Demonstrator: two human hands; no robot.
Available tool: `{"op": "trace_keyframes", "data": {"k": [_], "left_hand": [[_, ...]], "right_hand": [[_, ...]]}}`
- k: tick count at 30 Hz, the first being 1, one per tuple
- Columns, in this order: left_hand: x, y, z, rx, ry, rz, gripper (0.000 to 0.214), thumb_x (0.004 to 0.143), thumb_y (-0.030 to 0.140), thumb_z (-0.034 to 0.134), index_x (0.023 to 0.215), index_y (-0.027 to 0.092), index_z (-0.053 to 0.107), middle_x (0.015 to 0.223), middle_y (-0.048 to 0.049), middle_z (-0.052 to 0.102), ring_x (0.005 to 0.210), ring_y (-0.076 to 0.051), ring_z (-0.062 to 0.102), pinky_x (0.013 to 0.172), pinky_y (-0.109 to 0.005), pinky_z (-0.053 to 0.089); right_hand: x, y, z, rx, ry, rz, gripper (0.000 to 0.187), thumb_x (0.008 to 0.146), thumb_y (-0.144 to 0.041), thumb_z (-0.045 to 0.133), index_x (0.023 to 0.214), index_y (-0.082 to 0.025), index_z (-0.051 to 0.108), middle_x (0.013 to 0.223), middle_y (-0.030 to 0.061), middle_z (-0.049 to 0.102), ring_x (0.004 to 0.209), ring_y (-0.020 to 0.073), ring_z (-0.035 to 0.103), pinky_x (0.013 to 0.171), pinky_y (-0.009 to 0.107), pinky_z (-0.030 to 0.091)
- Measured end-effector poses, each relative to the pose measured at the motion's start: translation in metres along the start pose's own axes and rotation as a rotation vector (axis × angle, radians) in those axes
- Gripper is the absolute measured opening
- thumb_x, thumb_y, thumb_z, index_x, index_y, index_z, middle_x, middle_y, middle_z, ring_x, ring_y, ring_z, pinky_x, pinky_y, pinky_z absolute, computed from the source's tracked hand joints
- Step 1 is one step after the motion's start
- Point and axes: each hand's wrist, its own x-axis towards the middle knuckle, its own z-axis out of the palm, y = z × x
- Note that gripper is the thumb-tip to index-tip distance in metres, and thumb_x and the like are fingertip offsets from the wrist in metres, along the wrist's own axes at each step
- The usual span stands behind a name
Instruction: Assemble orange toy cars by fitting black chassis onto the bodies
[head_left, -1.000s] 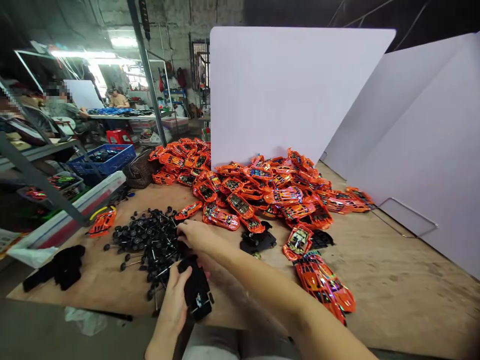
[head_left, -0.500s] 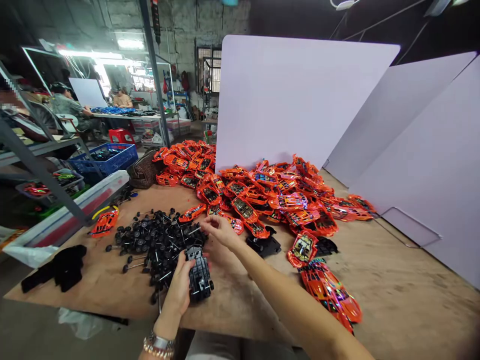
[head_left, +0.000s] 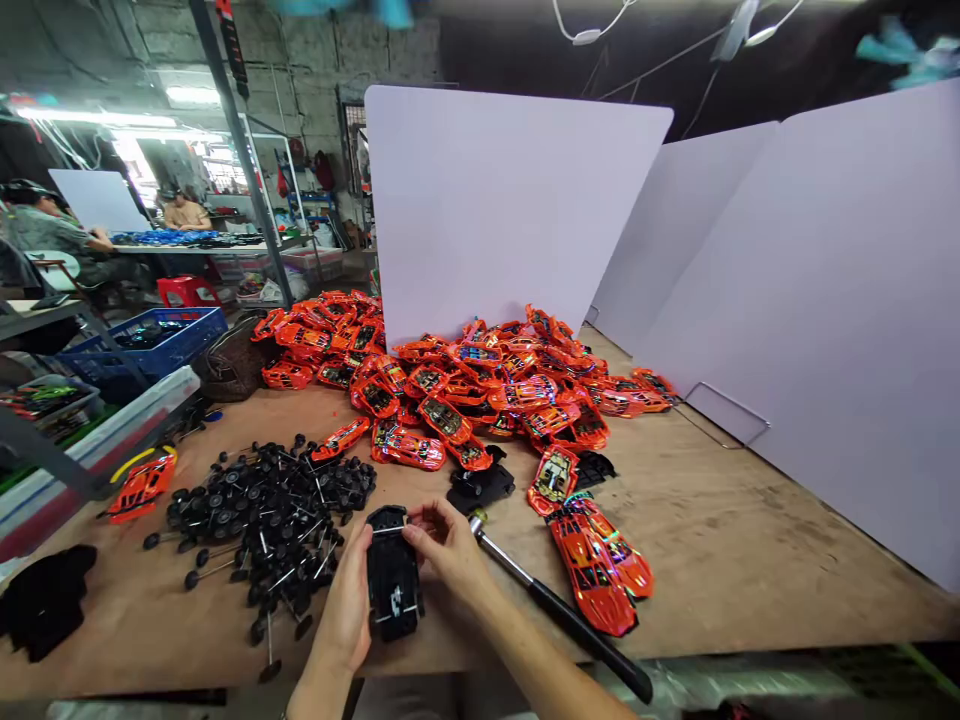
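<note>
Where right hand (head_left: pixel 448 545) half second ago picked at pile of black wheels on metal axles (head_left: pixel 262 500), it now sits back at black plastic toy-car chassis (head_left: pixel 392 578), fingertips pinching far end. Left hand (head_left: pixel 349 605) grip wrapped along chassis side, holding it over near edge of wooden counter (head_left: pixel 712 540). Judgement: fetching over, work now at chassis. No readable writing; white mark on chassis too small.

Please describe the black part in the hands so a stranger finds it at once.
At the near edge of the wooden table, right of the black wheel heap, the left hand and right hand grip a black toy-car chassis. Among orange shells and loose black parts, it alone is held.
</note>
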Motion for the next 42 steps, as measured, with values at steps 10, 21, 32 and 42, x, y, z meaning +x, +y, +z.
{"op": "trace_keyframes", "data": {"k": [10, 21, 32, 42], "left_hand": [[-0.023, 0.003, 0.045, -0.246, -0.204, -0.396, 0.04, 0.094, 0.025, 0.047, 0.13, 0.018, 0.063, 0.114, -0.0095, 0.075, 0.11, -0.027, 0.069, 0.102, -0.045, 0.051], [-0.008, -0.015, 0.072, -0.242, -0.349, -0.521, 0.046, 0.094, 0.026, 0.043, 0.138, 0.018, 0.055, 0.116, -0.0133, 0.074, 0.109, -0.031, 0.069, 0.098, -0.053, 0.052], [0.003, -0.031, 0.08, -0.245, -0.361, -0.393, 0.045, 0.091, 0.019, 0.048, 0.134, 0.02, 0.06, 0.117, -0.0131, 0.074, 0.117, -0.033, 0.065, 0.102, -0.054, 0.049], [-0.007, -0.031, 0.084, -0.347, -0.286, -0.34, 0.043, 0.095, 0.025, 0.048, 0.135, 0.017, 0.059, 0.113, -0.0134, 0.075, 0.111, -0.031, 0.069, 0.102, -0.05, 0.05]], "right_hand": [[-0.017, -0.03, -0.042, -0.109, 0.079, -0.065, 0.039, 0.07, -0.04, 0.077, 0.095, -0.023, 0.052, 0.084, -0.0009, 0.057, 0.073, 0.0152, 0.057, 0.059, 0.024, 0.047], [0.015, -0.099, -0.161, -1.326, -0.154, -0.307, 0.029, 0.088, -0.013, 0.061, 0.115, -0.023, 0.064, 0.113, 0.0072, 0.062, 0.105, 0.021, 0.056, 0.091, 0.035, 0.045], [0.044, -0.136, -0.215, -1.86, -0.263, -0.236, 0.015, 0.085, -0.013, 0.061, 0.098, -0.018, 0.066, 0.109, 0.013, 0.068, 0.11, 0.0258, 0.058, 0.096, 0.036, 0.039], [0.001, -0.123, -0.139, -1.667, 0.033, -0.098, 0.053, 0.086, -0.012, 0.05, 0.137, -0.017, 0.04, 0.102, 0.0098, 0.073, 0.092, 0.0221, 0.07, 0.072, 0.025, 0.044]]}}
